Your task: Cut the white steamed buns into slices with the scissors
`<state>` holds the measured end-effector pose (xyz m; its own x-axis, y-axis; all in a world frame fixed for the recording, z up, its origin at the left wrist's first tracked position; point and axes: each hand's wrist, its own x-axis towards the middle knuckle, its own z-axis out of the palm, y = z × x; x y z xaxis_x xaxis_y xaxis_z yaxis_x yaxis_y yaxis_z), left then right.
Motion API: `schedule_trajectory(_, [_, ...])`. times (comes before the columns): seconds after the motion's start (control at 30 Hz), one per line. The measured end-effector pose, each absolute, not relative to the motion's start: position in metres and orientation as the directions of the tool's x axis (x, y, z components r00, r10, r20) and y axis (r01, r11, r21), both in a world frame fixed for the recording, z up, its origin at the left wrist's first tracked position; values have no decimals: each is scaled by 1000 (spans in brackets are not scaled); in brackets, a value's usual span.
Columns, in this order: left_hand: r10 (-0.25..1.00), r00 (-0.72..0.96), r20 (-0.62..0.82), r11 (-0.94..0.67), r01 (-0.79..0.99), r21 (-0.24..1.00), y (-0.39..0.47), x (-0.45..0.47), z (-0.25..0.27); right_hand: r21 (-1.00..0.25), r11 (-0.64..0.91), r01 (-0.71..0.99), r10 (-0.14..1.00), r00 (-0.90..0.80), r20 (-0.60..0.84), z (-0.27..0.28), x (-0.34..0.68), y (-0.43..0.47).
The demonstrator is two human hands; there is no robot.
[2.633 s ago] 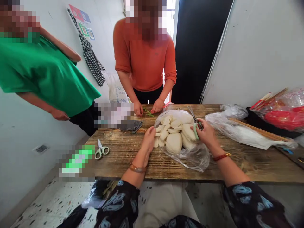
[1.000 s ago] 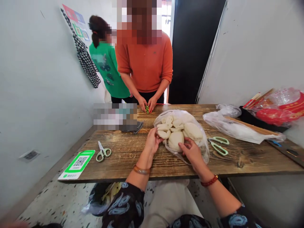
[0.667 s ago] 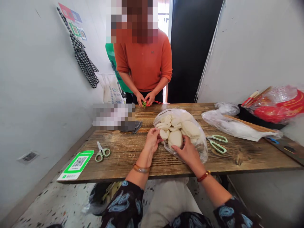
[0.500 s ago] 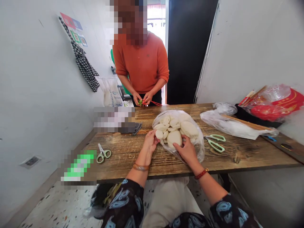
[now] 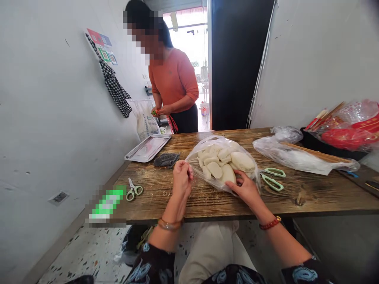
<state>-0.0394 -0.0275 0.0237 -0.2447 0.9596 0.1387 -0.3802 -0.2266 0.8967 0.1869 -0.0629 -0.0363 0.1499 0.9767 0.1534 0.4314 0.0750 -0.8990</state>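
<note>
A clear plastic bag (image 5: pixel 195 178) lies on the wooden table in front of me, its mouth spread wide. Several pale dough pieces (image 5: pixel 214 170) are heaped in it, some flat and cut-looking, some large and rounded. My left hand (image 5: pixel 182 175) pinches the bag's left edge, drawing the film taut. At the near right side, my right hand (image 5: pixel 243 185) has its thumb and fingers around a large rounded dough piece (image 5: pixel 228 174). Whether bag film lies between those fingers and the dough I cannot make out.
Green-handled scissors (image 5: pixel 272 179) lie right of the bag, partly under it; smaller scissors (image 5: pixel 134 190) lie left. A metal tray (image 5: pixel 145 158) and grey cloth (image 5: pixel 166 159) are at the back left. A white plastic bag (image 5: pixel 304 157) lies right. A person in orange (image 5: pixel 174 77) stands across the table.
My left hand has moved slightly left and down, pulling the bag's edge away from the dough pieces. The person opposite has turned to the left. The view has shifted a little.
</note>
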Motion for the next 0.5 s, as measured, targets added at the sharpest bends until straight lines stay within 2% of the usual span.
schedule_trajectory(0.2, [966,-230,118,-190,-322,928,-36,-34,12,-829,43,558,977,151,152,-27,188,-56])
schedule_trajectory(0.33, [958,-256,126,-203,-304,931,-29,-36,9,-686,-11,728,971,171,166,-17,177,-61])
schedule_trajectory(0.5, [952,-289,104,-193,-298,935,-25,-48,-1,-551,95,829,927,128,352,-9,175,-73])
